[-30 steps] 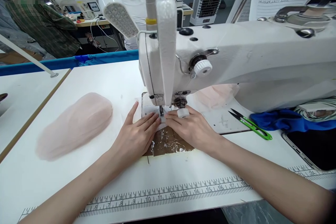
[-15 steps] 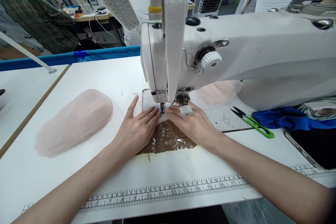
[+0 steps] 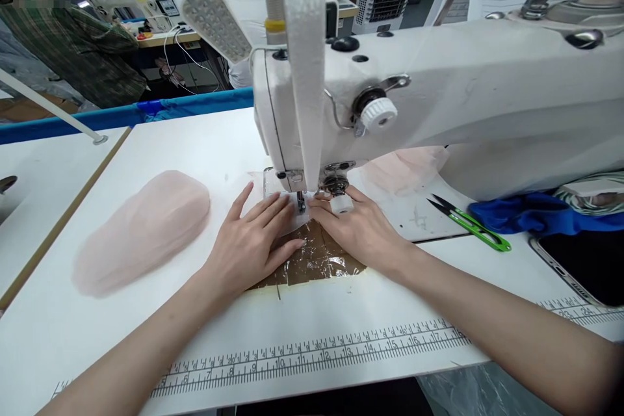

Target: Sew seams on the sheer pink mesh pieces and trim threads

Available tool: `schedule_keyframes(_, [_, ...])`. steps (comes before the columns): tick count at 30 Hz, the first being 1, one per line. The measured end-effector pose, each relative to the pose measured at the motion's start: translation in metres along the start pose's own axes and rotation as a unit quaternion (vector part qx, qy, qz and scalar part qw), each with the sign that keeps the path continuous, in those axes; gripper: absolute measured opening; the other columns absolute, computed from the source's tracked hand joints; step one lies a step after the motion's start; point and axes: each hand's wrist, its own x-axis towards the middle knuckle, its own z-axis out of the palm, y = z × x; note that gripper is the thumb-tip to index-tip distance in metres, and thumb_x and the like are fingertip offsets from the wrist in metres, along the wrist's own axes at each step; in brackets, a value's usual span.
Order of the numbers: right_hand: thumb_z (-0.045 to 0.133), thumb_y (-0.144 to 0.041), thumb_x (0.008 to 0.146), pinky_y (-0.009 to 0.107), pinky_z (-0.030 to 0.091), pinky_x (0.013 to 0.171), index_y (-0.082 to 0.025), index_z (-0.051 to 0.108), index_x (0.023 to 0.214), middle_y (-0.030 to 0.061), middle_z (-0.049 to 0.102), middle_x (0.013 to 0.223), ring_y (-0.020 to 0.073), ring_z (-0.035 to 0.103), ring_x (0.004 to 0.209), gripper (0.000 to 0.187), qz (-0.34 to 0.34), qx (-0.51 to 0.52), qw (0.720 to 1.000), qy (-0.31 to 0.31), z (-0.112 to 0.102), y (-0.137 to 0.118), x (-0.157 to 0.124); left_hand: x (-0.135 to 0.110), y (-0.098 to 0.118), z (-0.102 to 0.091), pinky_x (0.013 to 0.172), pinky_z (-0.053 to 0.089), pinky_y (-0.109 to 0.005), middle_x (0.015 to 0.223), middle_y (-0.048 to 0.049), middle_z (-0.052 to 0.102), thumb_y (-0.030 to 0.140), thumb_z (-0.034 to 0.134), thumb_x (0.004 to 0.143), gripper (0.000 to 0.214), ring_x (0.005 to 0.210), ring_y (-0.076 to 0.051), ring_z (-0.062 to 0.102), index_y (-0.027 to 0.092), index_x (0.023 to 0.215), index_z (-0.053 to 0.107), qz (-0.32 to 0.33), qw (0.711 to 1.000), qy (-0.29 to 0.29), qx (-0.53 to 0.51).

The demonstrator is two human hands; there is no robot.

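My left hand (image 3: 256, 237) lies flat with fingers apart, its fingertips on a thin, pale, see-through fabric (image 3: 294, 226) left of the presser foot (image 3: 301, 201). Its thumb stretches over brown, shiny tape (image 3: 316, 257) on the table. On the right of the foot, my right hand (image 3: 358, 224) rests with its fingers laid out toward the foot. A white knob hides part of those fingers. The white sewing machine (image 3: 292, 110) stands above both hands. Most of the fabric is under my fingers and the machine head.
Pale pink sheer pieces lie at left (image 3: 146, 234) and behind the needle area (image 3: 404, 169). Green-handled thread snips (image 3: 475, 227), a blue cloth (image 3: 531, 214) and a phone (image 3: 585, 266) are at right. A ruler scale (image 3: 312, 361) runs along the front edge. Two people are beyond the table.
My left hand has spread: its thumb has come away from the fingers and out over the brown tape. More fabric edge shows under it. My right hand stays nearly in place. The view has shifted slightly.
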Motion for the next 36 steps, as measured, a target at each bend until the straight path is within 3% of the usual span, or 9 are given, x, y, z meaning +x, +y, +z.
schedule_keyframes(4, [0.043, 0.002, 0.087, 0.036, 0.043, 0.095, -0.014, 0.067, 0.092, 0.0039, 0.073, 0.084, 0.017, 0.064, 0.088, 0.029, 0.011, 0.01, 1.0, 0.019, -0.005, -0.008, 0.001, -0.004, 0.002, -0.01, 0.1, 0.038, -0.055, 0.114, -0.0138, 0.07, 0.059, 0.049, 0.089, 0.056, 0.099, -0.03, 0.067, 0.014, 0.12, 0.062, 0.012, 1.0, 0.008, 0.023])
schedule_keyframes(8, [0.043, -0.003, 0.092, 0.031, 0.045, 0.085, -0.015, 0.067, 0.092, 0.0028, 0.073, 0.091, 0.0147, 0.063, 0.084, 0.027, -0.009, 0.059, 0.997, 0.045, -0.015, -0.025, 0.003, -0.004, 0.002, -0.018, 0.073, 0.046, -0.039, 0.069, -0.0012, 0.07, 0.035, 0.055, 0.091, 0.021, 0.059, -0.017, 0.063, 0.019, 0.093, 0.067, 0.043, 0.994, 0.095, 0.023])
schedule_keyframes(13, [0.039, -0.001, 0.09, 0.033, 0.045, 0.086, -0.013, 0.067, 0.098, 0.0085, 0.072, 0.102, 0.0179, 0.063, 0.091, 0.032, 0.006, 0.055, 0.998, -0.018, -0.017, -0.031, 0.003, 0.001, -0.008, -0.012, 0.102, 0.039, -0.045, 0.121, -0.0074, 0.068, 0.01, 0.045, 0.09, 0.033, 0.114, -0.024, 0.062, 0.016, 0.118, 0.061, 0.057, 0.997, 0.036, 0.021])
schedule_keyframes(20, [0.044, -0.005, 0.089, 0.036, 0.044, 0.096, -0.015, 0.069, 0.097, 0.0073, 0.072, 0.102, 0.0191, 0.063, 0.099, 0.028, -0.039, 0.056, 0.998, -0.007, -0.019, -0.03, 0.0, -0.001, -0.014, -0.006, 0.112, 0.031, -0.05, 0.13, -0.0096, 0.063, 0.01, 0.041, 0.088, 0.042, 0.123, -0.025, 0.057, 0.015, 0.126, 0.057, 0.051, 0.999, -0.003, -0.014])
schedule_keyframes(23, [0.045, -0.006, 0.087, 0.04, 0.044, 0.097, -0.016, 0.07, 0.082, 0.0048, 0.072, 0.08, 0.0183, 0.064, 0.079, 0.027, -0.026, 0.012, 1.0, -0.01, -0.024, -0.032, 0.0, 0.0, -0.012, -0.008, 0.108, 0.034, -0.05, 0.118, -0.01, 0.069, 0.012, 0.043, 0.086, 0.037, 0.107, -0.025, 0.066, 0.014, 0.119, 0.061, 0.045, 0.999, -0.005, -0.016])
schedule_keyframes(26, [0.045, -0.008, 0.089, 0.037, 0.044, 0.098, -0.014, 0.07, 0.091, 0.0071, 0.073, 0.096, 0.0193, 0.064, 0.089, 0.026, -0.02, 0.0, 1.0, 0.005, -0.026, -0.036, 0.0, 0.001, -0.011, -0.011, 0.101, 0.041, -0.047, 0.104, -0.0078, 0.073, 0.013, 0.045, 0.087, 0.032, 0.09, -0.021, 0.069, 0.015, 0.111, 0.064, 0.044, 0.999, 0.021, -0.016])
schedule_keyframes(29, [0.043, -0.009, 0.091, 0.033, 0.049, 0.092, -0.009, 0.067, 0.106, 0.0117, 0.069, 0.112, 0.0217, 0.061, 0.105, 0.028, -0.036, 0.047, 0.998, -0.033, -0.025, -0.039, 0.0, 0.002, -0.013, -0.009, 0.106, 0.038, -0.046, 0.115, -0.0082, 0.071, 0.012, 0.043, 0.089, 0.033, 0.106, -0.022, 0.065, 0.015, 0.117, 0.062, 0.051, 0.998, 0.017, -0.025])
schedule_keyframes(33, [0.041, -0.002, 0.087, 0.032, 0.052, 0.068, -0.011, 0.067, 0.086, 0.0095, 0.07, 0.085, 0.0208, 0.063, 0.079, 0.027, 0.023, 0.031, 0.998, -0.053, -0.026, -0.037, 0.0, 0.002, -0.017, -0.004, 0.112, 0.031, -0.049, 0.123, -0.0081, 0.066, 0.01, 0.04, 0.09, 0.039, 0.123, -0.024, 0.055, 0.016, 0.123, 0.059, 0.061, 0.997, -0.024, -0.051])
schedule_keyframes(36, [0.037, -0.001, 0.088, 0.032, 0.053, 0.075, -0.008, 0.064, 0.11, 0.0115, 0.069, 0.106, 0.0229, 0.062, 0.095, 0.036, 0.025, 0.047, 0.997, -0.063, -0.027, -0.037, -0.001, 0.001, -0.017, -0.001, 0.112, 0.034, -0.049, 0.122, -0.0112, 0.064, 0.008, 0.039, 0.087, 0.042, 0.128, -0.025, 0.05, 0.013, 0.125, 0.057, 0.066, 0.994, -0.042, -0.074])
